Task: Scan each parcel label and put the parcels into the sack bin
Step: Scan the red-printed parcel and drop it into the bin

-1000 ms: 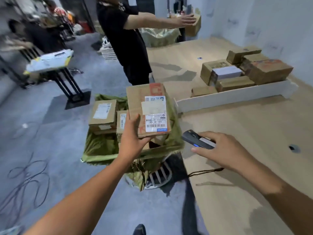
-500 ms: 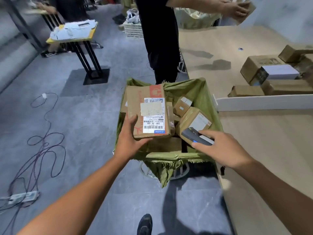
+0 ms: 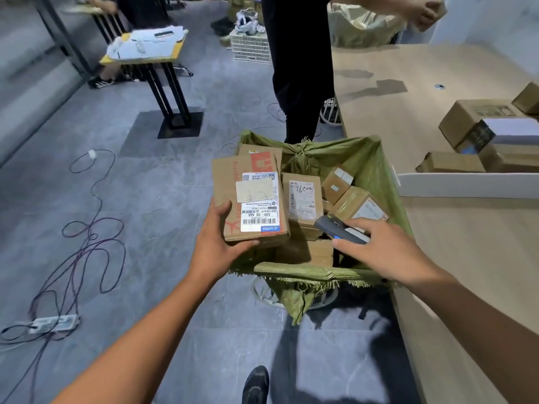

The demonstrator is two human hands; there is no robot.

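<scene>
While my left hand point(image 3: 217, 246) is clamped on the near corner of the parcel point(image 3: 230, 185), thumb on top and fingers curled along the edge below, the parcel sits over the left side of the sack bin point(image 3: 370, 167) with its label point(image 3: 259, 202) facing up. My right hand point(image 3: 388, 249) is wrapped round the scanner point(image 3: 338, 231), which hovers over the near right part of the bin with its nose aimed left, toward the parcel.

I judge the step to be the drop into the bin. I cannot tell from this view whether the label has been read, so I would check that first. The barcode lies flat and unobstructed, just beside the scanner nose.

To do it well, I would lower the parcel flat rather than toss it. The pile inside looks high, and a parcel set on a tilted one may slide over the rim. I would also draw the scanner back so it stays clear of the falling edge.

Inside the green sack I see a parcel with a handwritten label point(image 3: 302, 196) in the middle and a small box point(image 3: 337, 182) tilted behind it. A taped box point(image 3: 360, 205) leans by the right wall. Another carton point(image 3: 259, 150) shows past the held parcel's far edge, possibly touching it. More parcels point(image 3: 466, 123) wait on the counter point(image 3: 466, 243).
</scene>
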